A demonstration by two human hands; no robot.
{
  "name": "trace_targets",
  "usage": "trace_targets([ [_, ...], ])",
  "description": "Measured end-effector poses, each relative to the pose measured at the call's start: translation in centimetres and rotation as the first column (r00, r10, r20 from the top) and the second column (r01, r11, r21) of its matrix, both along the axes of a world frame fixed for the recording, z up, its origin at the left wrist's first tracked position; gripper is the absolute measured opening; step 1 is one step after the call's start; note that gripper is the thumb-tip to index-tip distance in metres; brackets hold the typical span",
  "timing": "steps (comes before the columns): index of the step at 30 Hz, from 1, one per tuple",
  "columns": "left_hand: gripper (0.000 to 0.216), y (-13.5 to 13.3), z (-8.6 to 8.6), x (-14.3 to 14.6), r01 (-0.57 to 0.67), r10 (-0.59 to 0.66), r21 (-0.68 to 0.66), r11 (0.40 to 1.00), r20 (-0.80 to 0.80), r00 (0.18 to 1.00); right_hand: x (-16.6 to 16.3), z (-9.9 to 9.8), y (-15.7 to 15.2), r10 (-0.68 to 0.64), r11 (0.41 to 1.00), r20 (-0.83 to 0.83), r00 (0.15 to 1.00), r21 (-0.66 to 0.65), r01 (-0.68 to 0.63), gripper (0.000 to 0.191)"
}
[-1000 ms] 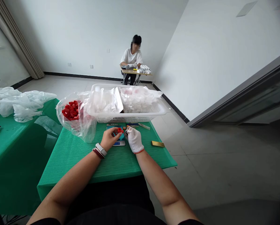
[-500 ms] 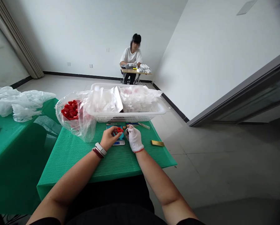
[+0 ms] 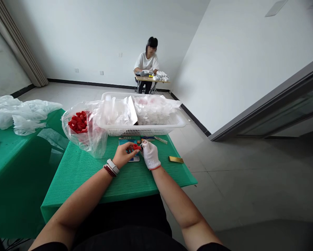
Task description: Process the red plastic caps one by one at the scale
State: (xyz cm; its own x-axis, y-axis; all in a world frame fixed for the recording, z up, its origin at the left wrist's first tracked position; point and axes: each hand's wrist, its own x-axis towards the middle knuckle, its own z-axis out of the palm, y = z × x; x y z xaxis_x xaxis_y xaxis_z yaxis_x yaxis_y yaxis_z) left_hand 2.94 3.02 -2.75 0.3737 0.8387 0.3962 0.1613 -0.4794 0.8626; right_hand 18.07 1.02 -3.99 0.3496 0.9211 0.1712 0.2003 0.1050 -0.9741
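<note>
Between its fingers and thumb, my left hand (image 3: 125, 153) pinches a small red plastic part (image 3: 136, 147) with a round, open top. Its right end meets the fingertips of my right hand (image 3: 150, 154), which wears a white knitted glove and is closed. Something small and dark shows at those fingertips, too hidden to name. Beneath the hands lies a blue-and-white flat packet (image 3: 134, 159), partly covered by my left hand.
Beyond the hands stands a white plastic basket (image 3: 146, 131) with clear bags in it. At its left, a clear bag (image 3: 97, 143) holds many red parts (image 3: 79, 122). A gold-coloured bar (image 3: 176, 159) lies on the right of the green-covered table (image 3: 114, 188). A person (image 3: 146, 62) sits at a far table.
My left hand has moved the red part slightly right, against the fingertips of my gloved right hand. The right hand has barely shifted.
</note>
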Motion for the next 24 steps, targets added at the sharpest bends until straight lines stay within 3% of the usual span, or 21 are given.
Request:
trace_targets([
  [11, 0.023, 0.60, -0.36, 0.01, -0.109, 0.109, 0.009, 0.994, 0.003, 0.994, -0.07, -0.36, 0.21, 0.059, 0.998, -0.058, 0.997, -0.004, -0.059, 0.048],
  [18, 0.025, 0.26, 0.09, -0.03, -0.018, 0.018, -0.018, 1.000, -0.022, 1.000, 0.19, -0.86, 0.33, 0.002, 1.000, -0.009, 1.000, 0.022, -0.002, 0.047],
  [24, 0.021, 0.55, 0.19, -0.11, -0.083, 0.084, -0.023, 0.996, 0.054, 0.995, -0.10, -0.89, 0.14, 0.090, 0.995, -0.016, 0.996, 0.037, -0.090, 0.046],
])
